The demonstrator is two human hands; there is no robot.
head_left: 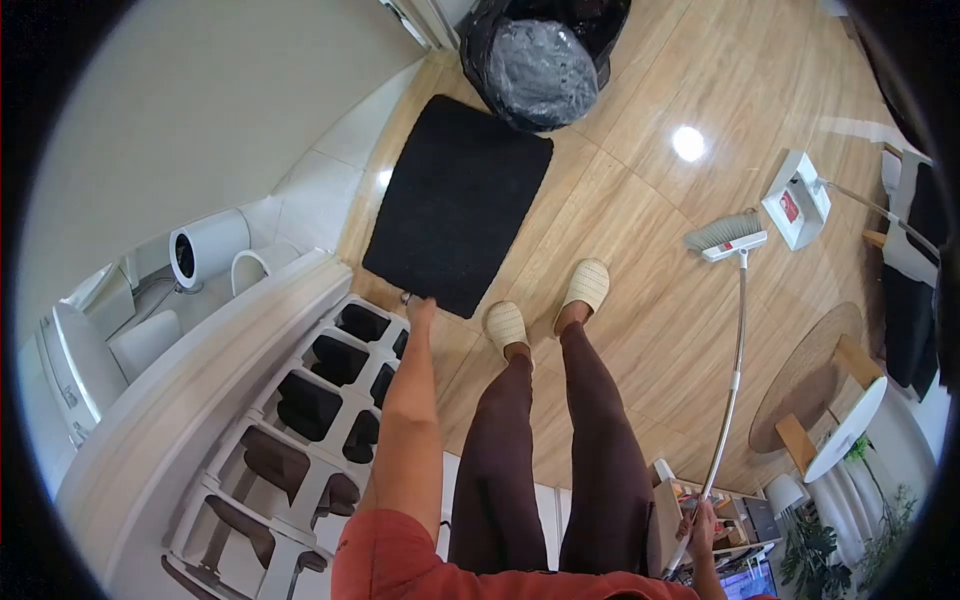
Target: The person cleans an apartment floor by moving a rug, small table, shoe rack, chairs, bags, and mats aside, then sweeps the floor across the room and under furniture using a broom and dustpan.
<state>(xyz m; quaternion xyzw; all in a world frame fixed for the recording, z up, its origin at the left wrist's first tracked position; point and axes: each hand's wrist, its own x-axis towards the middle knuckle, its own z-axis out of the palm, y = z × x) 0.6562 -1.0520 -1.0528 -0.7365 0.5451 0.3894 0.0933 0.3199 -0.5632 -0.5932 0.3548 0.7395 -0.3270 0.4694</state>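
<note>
My right hand (pixel 703 525) is wrapped round the metal handle (pixel 738 340) of a broom. The broom's white head with grey bristles (pixel 725 236) rests on the floor to the right. Just beside it lies a white long-handled dustpan (pixel 797 202) with a red label inside. My left arm reaches down past a chair-like white rack, and my left hand (pixel 423 312) is closed near the lower edge of a black mat (pixel 460 205). A small greyish thing shows at its fingertips, too small to name.
Two slippered feet (pixel 583 287) stand on the wood-look floor. A bin with a black bag (pixel 545 75) stands beyond the mat. At left is a white rack of dark shoes (pixel 308 405) beside a ledge (pixel 220 370). A round rug and white table (pixel 845 430) stand at right.
</note>
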